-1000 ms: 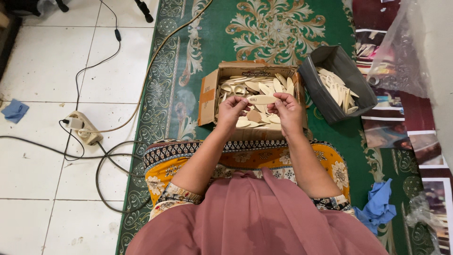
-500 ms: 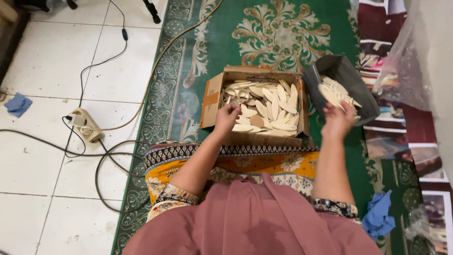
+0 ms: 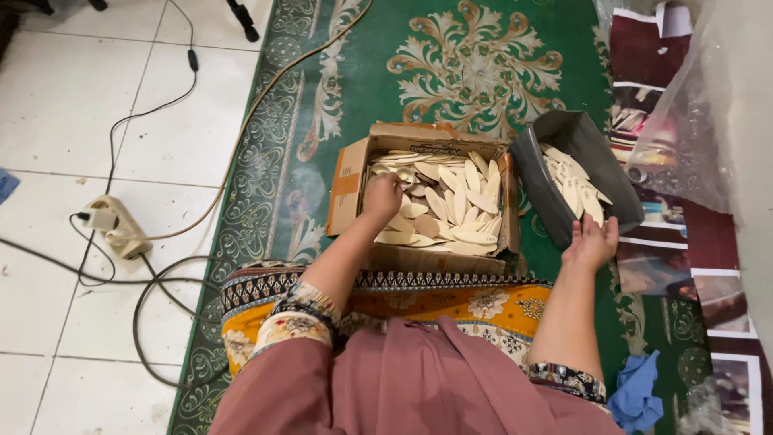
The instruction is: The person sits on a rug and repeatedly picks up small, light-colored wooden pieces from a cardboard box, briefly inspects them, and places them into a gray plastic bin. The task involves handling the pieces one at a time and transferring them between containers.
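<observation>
An open cardboard box (image 3: 348,187) on the green carpet holds several pale, flat, leaf-shaped wooden pieces (image 3: 460,203). My left hand (image 3: 382,196) reaches into the box's left side, fingers curled down onto the pieces. To the right stands a dark grey container (image 3: 538,187) with several of the same pieces (image 3: 573,187) inside. My right hand (image 3: 592,241) hovers at that container's near edge, palm up, fingers spread, nothing in it.
A patterned green carpet (image 3: 306,121) lies under both boxes. A power strip (image 3: 113,225) with cables sits on the white tiles at left. A clear plastic bag (image 3: 684,137) and printed sheets are at right; a blue cloth (image 3: 638,391) lies near my right knee.
My right hand left the cardboard box, moved right to the grey container and now hangs open at its near edge. My left hand stayed in the box, shifting slightly left.
</observation>
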